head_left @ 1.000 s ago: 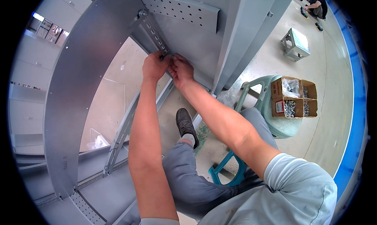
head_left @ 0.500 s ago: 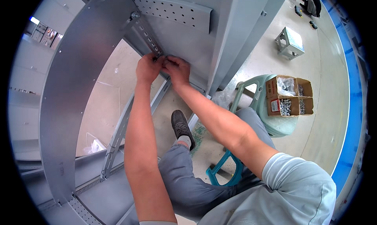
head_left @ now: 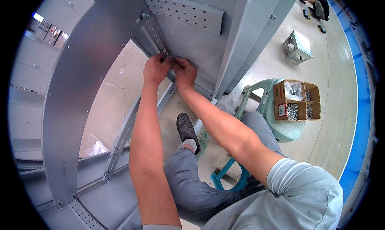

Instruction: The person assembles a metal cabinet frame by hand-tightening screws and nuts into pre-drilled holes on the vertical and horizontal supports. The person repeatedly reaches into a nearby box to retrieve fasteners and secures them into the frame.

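While we sit, our left hand (head_left: 156,68) and right hand (head_left: 184,71) both pinch closed on the slotted metal rail (head_left: 157,34), side by side.

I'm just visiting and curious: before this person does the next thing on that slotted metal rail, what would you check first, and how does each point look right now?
1. Both hands on the work: left hand and right hand meet at the slotted rail. Ok.
2. What the fingertips pinch: hidden between the hands. Cannot tell.
3. Spare hardware in reach: the open cardboard box of small metal parts sits on the green stool at the person's right. Ok.
4. Footing: one dark shoe is flat on the floor. Ok.
5. Rail's upper end: a bolt shows there; tightness unknown. Cannot tell.
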Demonstrator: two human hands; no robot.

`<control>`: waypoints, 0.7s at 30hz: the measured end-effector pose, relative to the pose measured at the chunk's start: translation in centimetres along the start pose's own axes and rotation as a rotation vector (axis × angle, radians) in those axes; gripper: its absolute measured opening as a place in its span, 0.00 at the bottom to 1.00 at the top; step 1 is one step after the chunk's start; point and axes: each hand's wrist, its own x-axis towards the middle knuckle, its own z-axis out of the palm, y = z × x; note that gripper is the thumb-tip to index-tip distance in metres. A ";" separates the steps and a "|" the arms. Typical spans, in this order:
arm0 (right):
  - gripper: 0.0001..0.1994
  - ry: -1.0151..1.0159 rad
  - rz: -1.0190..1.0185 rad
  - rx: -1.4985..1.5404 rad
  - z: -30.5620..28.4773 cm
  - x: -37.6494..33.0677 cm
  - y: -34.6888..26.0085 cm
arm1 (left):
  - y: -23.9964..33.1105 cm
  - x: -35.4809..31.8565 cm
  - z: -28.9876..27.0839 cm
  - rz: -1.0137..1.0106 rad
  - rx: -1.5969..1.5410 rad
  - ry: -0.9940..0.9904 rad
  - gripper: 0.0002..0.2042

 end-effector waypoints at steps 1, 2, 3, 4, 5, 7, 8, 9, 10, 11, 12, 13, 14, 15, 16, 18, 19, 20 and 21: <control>0.09 -0.023 0.015 -0.033 -0.1 0.1 0.0 | -0.3 0.0 0.0 0.001 -0.002 0.004 0.18; 0.09 -0.046 0.030 -0.065 -0.2 0.2 -0.1 | -0.5 0.1 0.1 0.002 -0.003 0.007 0.18; 0.09 -0.069 0.044 -0.098 -0.2 0.1 -0.2 | -0.7 0.1 0.1 0.004 -0.005 0.011 0.18; 0.08 -0.070 0.057 -0.065 -0.2 0.0 -0.4 | -0.8 0.0 0.0 0.000 -0.013 0.007 0.18; 0.08 -0.071 0.070 -0.033 -0.1 -0.3 -0.7 | -0.8 -0.1 -0.1 -0.003 -0.020 0.002 0.18; 0.08 -0.076 0.086 -0.014 -0.1 -0.2 -0.8 | -0.6 -0.2 -0.1 -0.002 -0.031 -0.001 0.18; 0.09 -0.080 0.090 -0.029 -0.2 0.1 -0.7 | -0.3 -0.1 -0.1 0.003 -0.035 0.000 0.18; 0.10 -0.083 0.094 -0.043 -0.3 0.4 -0.6 | -0.1 0.0 -0.1 0.009 -0.038 0.000 0.18; 0.11 -0.097 0.103 -0.068 -0.4 0.5 -0.6 | 0.0 0.0 -0.1 0.006 -0.034 -0.001 0.18; 0.11 -0.109 0.112 -0.092 -0.4 0.6 -0.8 | 0.2 -0.1 -0.1 0.004 -0.030 -0.002 0.18; 0.12 -0.121 0.120 -0.117 -0.6 0.8 -0.9 | 0.4 0.0 -0.1 0.003 -0.026 -0.004 0.18; 0.12 -0.185 0.201 -0.076 -0.8 0.7 -1.4 | 0.1 -0.1 -0.2 -0.001 -0.023 -0.008 0.18; 0.11 -0.251 0.283 -0.035 -1.2 0.5 -2.0 | -0.2 -0.2 -0.3 -0.007 -0.020 -0.011 0.19; 0.11 -0.316 0.366 0.006 -1.5 0.2 -2.5 | -0.6 -0.3 -0.3 -0.014 -0.017 -0.014 0.19; 0.11 -0.372 0.322 -0.035 -2.0 0.1 -2.6 | -0.6 -0.2 -0.3 -0.017 -0.019 -0.015 0.19; 0.11 -0.486 0.233 -0.116 -2.6 -0.2 -2.7 | -0.7 0.0 -0.2 -0.027 -0.022 -0.019 0.19; 0.11 -0.398 0.236 -0.096 -2.7 -0.1 -2.7 | -0.3 0.0 -0.1 -0.023 -0.018 -0.018 0.20; 0.11 -0.310 0.238 -0.076 -2.5 0.0 -2.6 | 0.2 0.0 -0.1 -0.020 -0.014 -0.018 0.20; 0.11 -0.222 0.239 -0.055 -2.6 0.1 -2.6 | 0.7 0.0 -0.1 -0.016 -0.010 -0.018 0.20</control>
